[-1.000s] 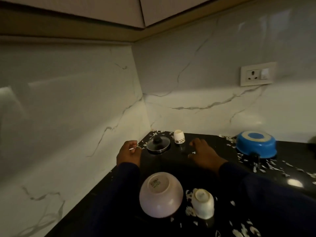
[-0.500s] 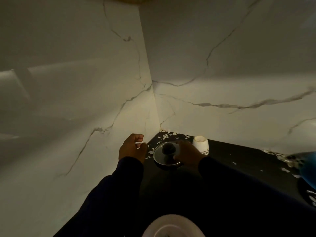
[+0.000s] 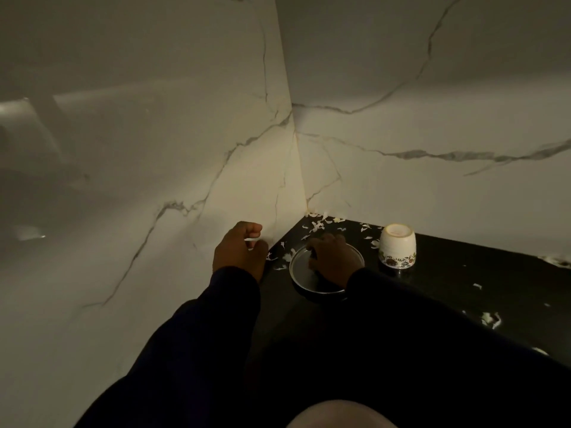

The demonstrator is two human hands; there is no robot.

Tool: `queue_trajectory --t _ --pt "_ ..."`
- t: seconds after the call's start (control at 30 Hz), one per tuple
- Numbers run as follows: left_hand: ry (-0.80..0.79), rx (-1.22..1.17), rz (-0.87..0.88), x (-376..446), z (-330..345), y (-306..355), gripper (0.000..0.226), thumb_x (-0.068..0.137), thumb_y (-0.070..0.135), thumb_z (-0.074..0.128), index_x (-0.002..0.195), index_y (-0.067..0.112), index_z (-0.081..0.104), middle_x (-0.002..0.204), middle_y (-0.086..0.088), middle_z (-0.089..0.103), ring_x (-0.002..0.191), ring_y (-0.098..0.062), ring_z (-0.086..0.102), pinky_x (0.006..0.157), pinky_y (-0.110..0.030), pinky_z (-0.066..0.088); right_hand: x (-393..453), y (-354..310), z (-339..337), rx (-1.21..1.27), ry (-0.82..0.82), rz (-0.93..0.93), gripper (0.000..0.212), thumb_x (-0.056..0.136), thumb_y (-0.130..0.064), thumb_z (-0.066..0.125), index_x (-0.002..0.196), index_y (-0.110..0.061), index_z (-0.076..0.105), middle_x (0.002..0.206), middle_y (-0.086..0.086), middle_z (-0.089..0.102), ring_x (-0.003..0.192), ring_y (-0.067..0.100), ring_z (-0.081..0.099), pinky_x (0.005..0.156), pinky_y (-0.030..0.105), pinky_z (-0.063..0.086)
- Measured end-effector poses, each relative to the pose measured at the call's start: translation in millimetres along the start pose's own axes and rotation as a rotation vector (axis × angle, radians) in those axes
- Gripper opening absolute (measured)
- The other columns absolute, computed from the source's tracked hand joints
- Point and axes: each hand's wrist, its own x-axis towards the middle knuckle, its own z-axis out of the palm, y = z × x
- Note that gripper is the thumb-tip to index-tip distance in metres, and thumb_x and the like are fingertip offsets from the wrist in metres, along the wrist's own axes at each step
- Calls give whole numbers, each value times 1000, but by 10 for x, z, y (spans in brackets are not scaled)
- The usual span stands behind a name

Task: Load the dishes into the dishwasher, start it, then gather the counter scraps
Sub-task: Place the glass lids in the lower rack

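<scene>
Since a second ago the right hand point(image 3: 332, 257) has crossed from the bare black counter onto the small round glass lid with a metal rim and dark knob point(image 3: 312, 273), which sits near the back left corner of the glossy black stone counter point(image 3: 463, 273). Its fingers curl down over the middle of the lid, covering the knob; whether they have actually closed on the knob cannot be told in this dim light. The left hand point(image 3: 239, 251) is bunched into a loose fist at the counter's left edge, against the white veined marble wall point(image 3: 139, 180), pinching a pale sliver between thumb and fingers, probably one of the white scraps point(image 3: 315, 225) scattered in that corner.

An upturned white cup with a floral band point(image 3: 397, 249) stands just beside the lid, toward the back edge. A pale upturned bowl point(image 3: 336, 417) shows at the near edge.

My judgement: the lid is light and stiff, but the glass is fragile and smooth, so it could slide on the polished stone. The knob is the sound place to hold it; the thin rim gives poorer purchase, and the cup close by could be knocked.
</scene>
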Motion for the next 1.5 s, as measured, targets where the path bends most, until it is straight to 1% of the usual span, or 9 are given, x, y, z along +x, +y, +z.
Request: queue_trajectory --t 0.17,0.3,0.43,0.57,0.7,0.8,1.2,1.4,1.5 --pt "111 -37 65 -160 -303 113 22 88 7 53 107 17 58 103 8 53 92 -9 48 82 -21 35 -276 -177 -252 163 125 -55 37 90 -37 54 123 -21 53 129 4 51 122 25 42 103 35 32" --pt "214 -122 142 -310 -650 474 18 86 5 55 96 20 57 99 6 57 90 -11 52 82 -22 36 -785 -371 -956 192 279 -235 35 88 -32 60 119 -16 58 123 6 54 116 22 45 97 27 32" --pt "210 -215 194 -657 -853 989 18 87 6 54 102 13 60 101 4 58 92 -13 52 83 -22 37 -1553 -435 -1741 111 509 -365 34 82 -35 64 106 -11 67 111 9 60 106 20 43 89 29 43" --pt "127 -297 275 -1375 -832 1632 19 86 8 55 104 12 61 103 0 61 91 -16 55 84 -19 37 -2621 -312 -2320 135 497 -169 44 81 -36 69 116 -11 61 114 12 52 110 27 43 89 25 32" --pt "-39 -391 380 -2436 -608 2209 22 87 8 54 108 12 59 111 -1 62 89 -10 51 83 -19 36 -3918 -82 -2705 51 608 25 44 80 -36 71 114 -9 62 113 14 53 109 29 45 88 30 38" --pt "-176 -455 413 -3372 -403 2518 22 86 8 52 107 12 59 113 -1 62 95 -16 58 84 -21 38 -4957 71 -2873 2 681 202 43 79 -36 71 112 -9 62 111 14 53 104 29 47 85 30 38" --pt "-662 -510 651 -6957 98 3565 22 84 11 50 104 12 61 112 -6 65 106 -27 57 88 -28 41 -8808 434 -3068 -180 868 811 42 76 -35 74 106 -7 64 103 16 54 95 34 50 85 32 38" --pt "-904 -533 801 -8676 378 4004 23 84 9 51 105 9 60 111 -7 64 101 -24 58 73 -15 31 -10499 747 -3165 -187 980 1088 43 76 -35 74 108 -8 63 106 15 54 99 32 48 85 31 39" --pt "-1008 -531 858 -9544 557 4157 20 85 10 52 103 10 60 108 -7 64 93 -20 58 74 -18 34 -11320 955 -3142 -164 1004 1209 42 78 -36 72 109 -10 62 109 14 53 104 29 46 87 30 39"
